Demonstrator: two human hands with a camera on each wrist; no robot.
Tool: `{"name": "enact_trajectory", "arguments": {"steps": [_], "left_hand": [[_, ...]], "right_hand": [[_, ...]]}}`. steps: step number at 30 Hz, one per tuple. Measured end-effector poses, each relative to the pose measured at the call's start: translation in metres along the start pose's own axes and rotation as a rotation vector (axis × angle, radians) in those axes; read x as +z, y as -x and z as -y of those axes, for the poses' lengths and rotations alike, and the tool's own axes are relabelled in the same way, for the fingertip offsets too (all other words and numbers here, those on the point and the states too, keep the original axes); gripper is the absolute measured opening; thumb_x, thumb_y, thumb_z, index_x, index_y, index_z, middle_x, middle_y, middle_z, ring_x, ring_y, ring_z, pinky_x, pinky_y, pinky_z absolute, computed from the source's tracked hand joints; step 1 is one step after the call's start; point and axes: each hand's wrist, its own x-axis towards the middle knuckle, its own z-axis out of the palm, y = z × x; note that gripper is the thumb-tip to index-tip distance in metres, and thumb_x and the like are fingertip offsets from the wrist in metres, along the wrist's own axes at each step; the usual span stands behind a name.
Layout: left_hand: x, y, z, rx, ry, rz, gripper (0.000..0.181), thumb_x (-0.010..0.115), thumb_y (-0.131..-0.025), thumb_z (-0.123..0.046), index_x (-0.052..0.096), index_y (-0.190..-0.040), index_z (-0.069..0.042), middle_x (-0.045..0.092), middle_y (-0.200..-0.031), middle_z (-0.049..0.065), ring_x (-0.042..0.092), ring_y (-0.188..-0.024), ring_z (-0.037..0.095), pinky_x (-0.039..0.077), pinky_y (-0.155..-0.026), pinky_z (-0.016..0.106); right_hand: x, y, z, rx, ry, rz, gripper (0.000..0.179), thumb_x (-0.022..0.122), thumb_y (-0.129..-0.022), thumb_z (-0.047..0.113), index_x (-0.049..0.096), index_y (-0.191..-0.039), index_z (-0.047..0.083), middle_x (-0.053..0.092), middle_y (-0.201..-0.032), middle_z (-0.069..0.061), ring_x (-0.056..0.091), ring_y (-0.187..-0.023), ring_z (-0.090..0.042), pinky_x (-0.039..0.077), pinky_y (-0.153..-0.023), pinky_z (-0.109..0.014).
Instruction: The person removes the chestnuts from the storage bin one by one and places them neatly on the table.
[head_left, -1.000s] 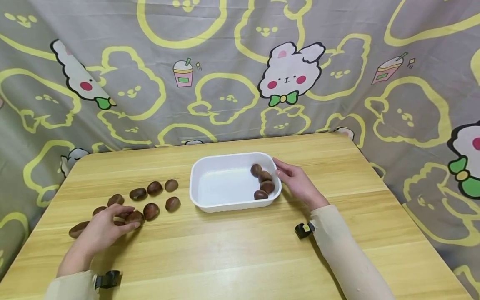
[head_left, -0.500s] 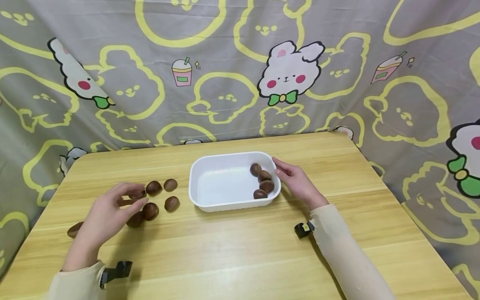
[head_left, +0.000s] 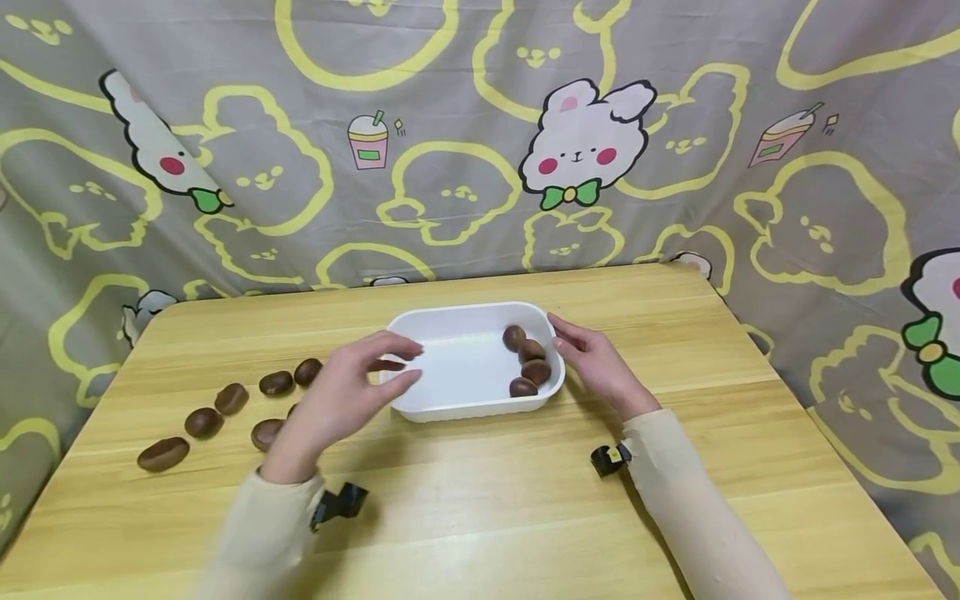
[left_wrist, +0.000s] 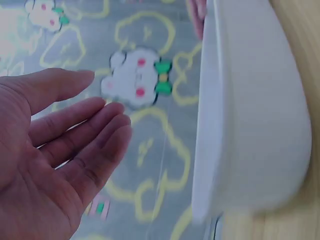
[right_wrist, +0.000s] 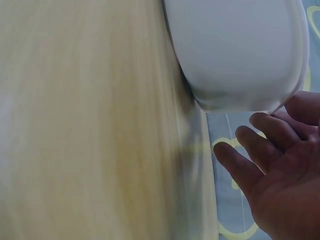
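Observation:
In the head view my left hand (head_left: 341, 392) hovers at the left end of a white plastic tray (head_left: 457, 410), overlapping its rim. Thumb and fingers are spread apart, and the left wrist view shows nothing between them. My right hand (head_left: 600, 375) rests against the tray's right end, fingertips right at the rim with fingers fairly straight. Several brown chestnuts (head_left: 535, 372) lie inside the tray along that right end. More chestnuts (head_left: 204, 422) lie on the table at the left in two loose rows, some hidden behind my left hand and wrist.
The light wooden table (head_left: 487, 517) reaches back to a grey patterned curtain (head_left: 450, 108), which also hangs at both sides. A black wrist device (head_left: 339, 504) sits on the left sleeve and another black device (head_left: 609, 458) on the right one.
My left hand has moved right from the chestnuts on the table to the tray's left end. The chestnuts in the tray look the same, and my right hand has stayed in place.

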Motion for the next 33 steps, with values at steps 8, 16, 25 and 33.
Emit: {"name": "enact_trajectory", "arguments": {"steps": [8,16,25,33], "left_hand": [[0.062,-0.04,-0.006,0.079,0.053,0.142,0.022,0.072,-0.091,-0.01,0.069,-0.111,-0.004,0.067,-0.109,0.003,0.063,-0.104,0.018,0.051,-0.089,0.029],[0.099,-0.068,0.009,0.013,-0.019,0.242,0.029,0.073,-0.09,-0.011,0.067,-0.116,0.001,0.066,-0.114,0.012,0.063,-0.105,0.029,0.051,-0.09,0.037],[0.116,-0.083,0.011,0.002,-0.05,0.368,0.028,0.077,-0.088,-0.016,0.071,-0.112,-0.004,0.068,-0.11,0.007,0.062,-0.106,0.022,0.049,-0.09,0.031],[0.122,-0.092,0.013,0.036,-0.13,0.441,0.017,0.078,-0.087,-0.015,0.075,-0.101,-0.006,0.07,-0.1,0.002,0.063,-0.095,0.018,0.048,-0.085,0.026]], "right_hand": [[0.001,0.001,0.001,-0.001,-0.006,-0.004,0.046,0.051,-0.104,0.018,0.042,-0.149,0.01,0.044,-0.147,-0.013,0.042,-0.134,-0.028,0.031,-0.11,-0.042],[0.001,0.001,0.002,-0.012,-0.006,-0.005,0.046,0.051,-0.104,0.018,0.043,-0.148,0.009,0.044,-0.146,-0.014,0.042,-0.134,-0.028,0.032,-0.11,-0.042],[-0.001,0.0,0.002,0.006,0.003,0.002,0.046,0.05,-0.105,0.019,0.041,-0.149,0.01,0.043,-0.147,-0.013,0.04,-0.135,-0.028,0.029,-0.111,-0.043],[-0.001,-0.001,0.002,0.007,-0.018,0.012,0.047,0.05,-0.105,0.019,0.04,-0.149,0.009,0.043,-0.147,-0.014,0.041,-0.135,-0.028,0.031,-0.11,-0.043]]}}
